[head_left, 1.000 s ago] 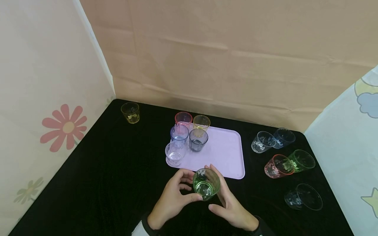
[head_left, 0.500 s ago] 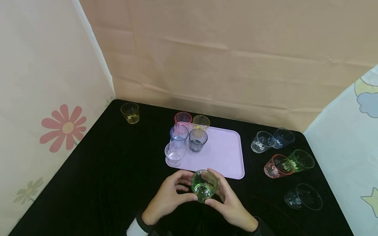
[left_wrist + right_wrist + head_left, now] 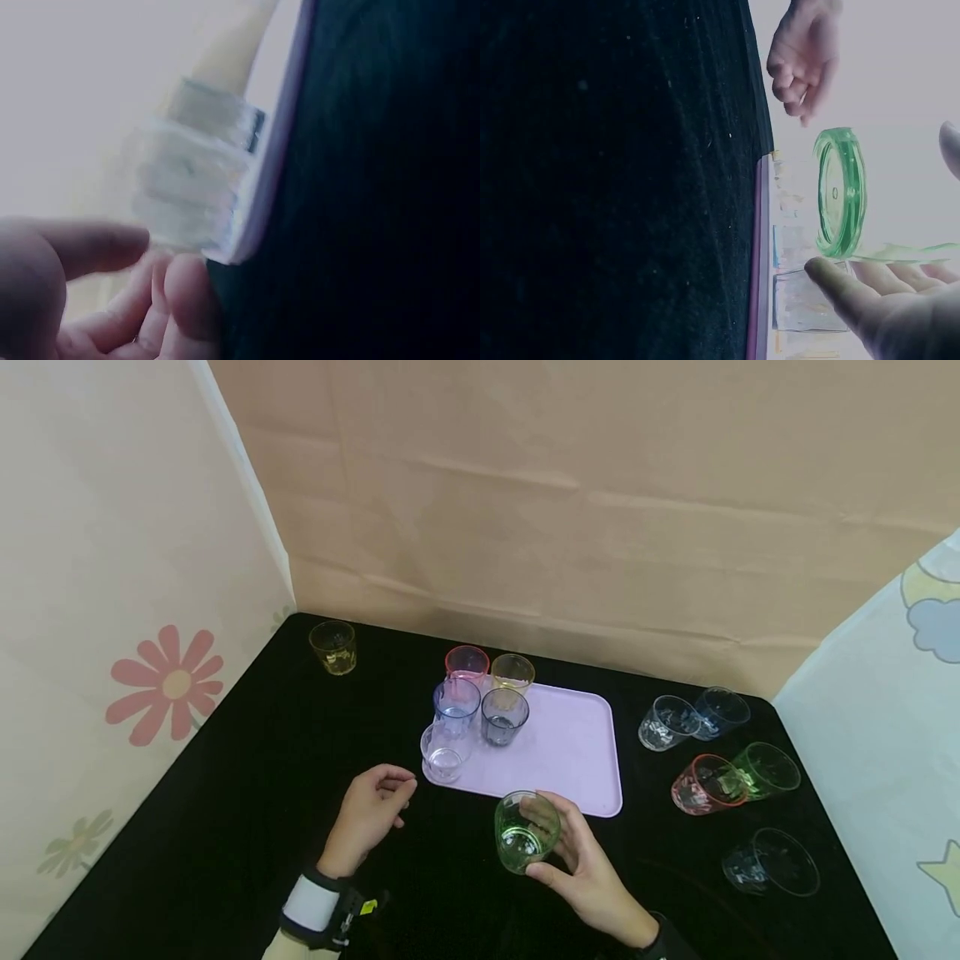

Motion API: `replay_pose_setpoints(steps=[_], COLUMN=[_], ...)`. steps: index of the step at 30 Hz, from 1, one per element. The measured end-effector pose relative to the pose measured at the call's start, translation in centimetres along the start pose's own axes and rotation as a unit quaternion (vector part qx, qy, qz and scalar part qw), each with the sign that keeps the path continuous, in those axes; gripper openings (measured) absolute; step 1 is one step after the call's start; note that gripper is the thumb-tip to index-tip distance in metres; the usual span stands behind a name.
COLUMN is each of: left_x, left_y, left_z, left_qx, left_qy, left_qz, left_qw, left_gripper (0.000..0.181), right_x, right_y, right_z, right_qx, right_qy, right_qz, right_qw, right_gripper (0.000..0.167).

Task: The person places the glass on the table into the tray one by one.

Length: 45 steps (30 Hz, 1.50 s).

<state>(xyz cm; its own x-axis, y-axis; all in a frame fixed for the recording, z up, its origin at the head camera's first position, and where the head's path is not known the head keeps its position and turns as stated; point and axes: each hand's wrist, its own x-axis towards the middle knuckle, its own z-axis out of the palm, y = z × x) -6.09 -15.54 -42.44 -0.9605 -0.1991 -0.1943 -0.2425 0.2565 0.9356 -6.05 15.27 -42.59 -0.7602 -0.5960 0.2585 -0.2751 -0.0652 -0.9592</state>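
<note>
A green glass (image 3: 527,833) is held above the black table by my right hand (image 3: 592,881), thumb on its near side and fingers round its right side. In the right wrist view the base of the green glass (image 3: 840,193) faces the camera. My left hand (image 3: 370,814) is off to the left, its fingers loosely curled with nothing in them. Behind the glass lies a lilac tray (image 3: 573,747). On its left part stand a red-rimmed glass (image 3: 467,667), a yellow glass (image 3: 513,675), a blue glass (image 3: 456,703), a grey glass (image 3: 504,718) and a clear glass (image 3: 445,753).
To the right stand a clear glass (image 3: 666,727), a dark blue glass (image 3: 722,714), a red glass (image 3: 701,787) and a green glass (image 3: 768,772). Another clear glass (image 3: 780,864) is nearer. One yellow glass (image 3: 333,650) stands at the far left corner.
Both hands were round the green glass half a second ago. My left hand has let go and moved left; my right hand keeps the glass nearly in place.
</note>
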Motion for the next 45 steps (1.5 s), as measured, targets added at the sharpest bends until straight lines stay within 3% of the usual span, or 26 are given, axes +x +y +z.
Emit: replay_pose_setpoints(steps=[5, 12, 24, 30, 45], left_x=[2.1, 3.7, 4.3, 4.4, 4.3], left_y=[-0.4, -0.6, -0.7, -0.8, -0.8], left_z=[0.3, 1.1, 1.8, 1.8, 1.8], left_qx=[0.001, -0.002, 0.03, 0.025, 0.023], left_qy=[0.019, 0.002, 0.015, 0.016, 0.018], left_qz=[-0.016, -0.032, -0.053, -0.06, -0.069], left_qw=[0.9997, 0.9995, 0.998, 0.9977, 0.9972], left_gripper=[0.025, 0.024, 0.023, 0.022, 0.02], right_x=[0.1, 0.1, 1.5, 2.8, 5.9], right_y=[0.1, 0.2, 0.2, 0.2, 0.6], right_z=[0.0, -0.1, -0.4, -0.7, -0.1], right_qx=[-0.015, -0.035, -0.089, -0.124, -0.188], right_qy=[0.001, 0.019, 0.1, 0.142, 0.194], right_qz=[-0.013, 0.0, 0.017, 0.032, 0.106], right_qw=[0.9998, 0.9992, 0.9909, 0.9815, 0.9568], right_gripper=[0.073, 0.073, 0.07, 0.073, 0.074])
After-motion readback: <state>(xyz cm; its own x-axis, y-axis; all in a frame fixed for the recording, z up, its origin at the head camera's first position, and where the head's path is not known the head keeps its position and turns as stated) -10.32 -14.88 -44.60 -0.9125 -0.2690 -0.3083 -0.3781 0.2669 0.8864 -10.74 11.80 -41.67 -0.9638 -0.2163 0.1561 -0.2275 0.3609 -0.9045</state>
